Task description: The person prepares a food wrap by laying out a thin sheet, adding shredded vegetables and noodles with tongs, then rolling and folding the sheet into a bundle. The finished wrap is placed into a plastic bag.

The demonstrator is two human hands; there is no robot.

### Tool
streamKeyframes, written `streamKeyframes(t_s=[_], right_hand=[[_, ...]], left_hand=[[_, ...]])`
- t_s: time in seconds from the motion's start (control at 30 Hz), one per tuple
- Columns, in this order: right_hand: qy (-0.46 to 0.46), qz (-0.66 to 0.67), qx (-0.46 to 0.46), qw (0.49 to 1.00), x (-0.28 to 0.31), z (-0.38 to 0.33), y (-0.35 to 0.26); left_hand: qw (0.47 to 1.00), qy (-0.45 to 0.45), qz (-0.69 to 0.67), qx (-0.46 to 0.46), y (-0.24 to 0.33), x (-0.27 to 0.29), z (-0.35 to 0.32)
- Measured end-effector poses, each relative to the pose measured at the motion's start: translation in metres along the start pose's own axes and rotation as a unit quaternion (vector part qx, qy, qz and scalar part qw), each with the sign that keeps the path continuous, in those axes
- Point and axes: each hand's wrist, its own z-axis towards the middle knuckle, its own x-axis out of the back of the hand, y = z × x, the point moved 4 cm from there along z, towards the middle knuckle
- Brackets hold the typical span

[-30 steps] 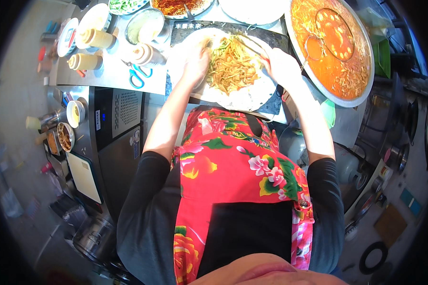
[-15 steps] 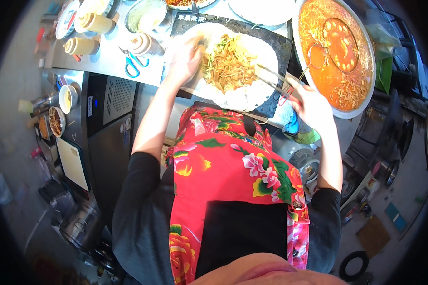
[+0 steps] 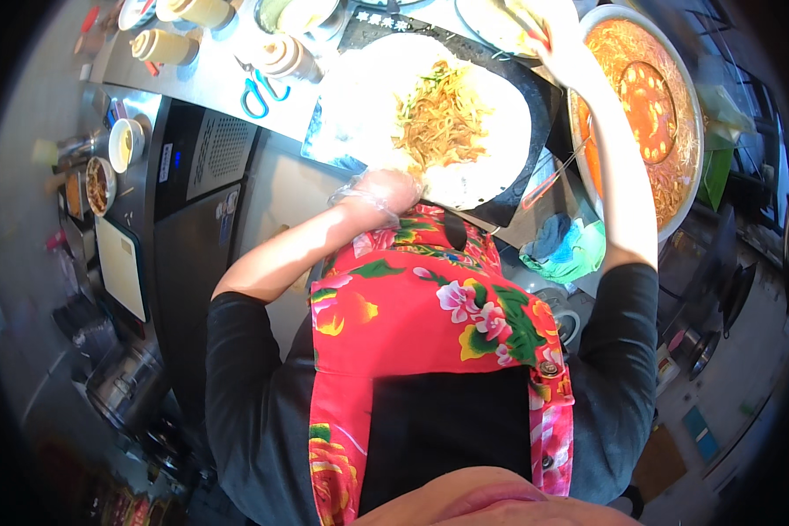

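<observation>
1. We see a white flatbread (image 3: 491, 162) topped with shredded filling (image 3: 443, 123), lying on a dark board (image 3: 535, 105).
2. Our gloved left hand (image 3: 386, 188) rests loosely curled at its near edge; grip unclear.
3. Our right hand (image 3: 557, 44) is raised beside the orange soup pan (image 3: 675, 184), pinching chopsticks (image 3: 535, 22).

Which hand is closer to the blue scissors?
Left. The left hand rests at the flatbread's near edge, right of the blue scissors; the right hand is far across, beyond the flatbread.
</observation>
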Motion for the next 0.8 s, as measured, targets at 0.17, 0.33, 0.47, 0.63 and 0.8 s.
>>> streamKeyframes(t_s=[0.17,0.33,0.47,0.63,0.8], right_hand=[[-0.014,-0.018,-0.028,0.999,-0.039,-0.018,-0.042],[-0.357,0.221,0.131,0.898,-0.047,-0.117,-0.191],[-0.224,0.242,0.075,0.941,-0.059,-0.144,-0.205],[-0.223,0.248,0.057,0.941,-0.065,-0.145,-0.207],[-0.242,0.228,0.052,0.942,-0.066,-0.149,-0.217]], left_hand=[[0.999,0.006,0.038,0.027,-0.002,-0.018,0.005],[0.997,0.041,-0.041,0.049,-0.011,-0.008,-0.001],[0.972,0.158,-0.163,0.055,-0.017,0.012,-0.016],[0.949,0.292,-0.12,0.02,-0.017,0.036,-0.025],[0.927,0.347,-0.146,-0.014,-0.019,0.068,-0.025]])
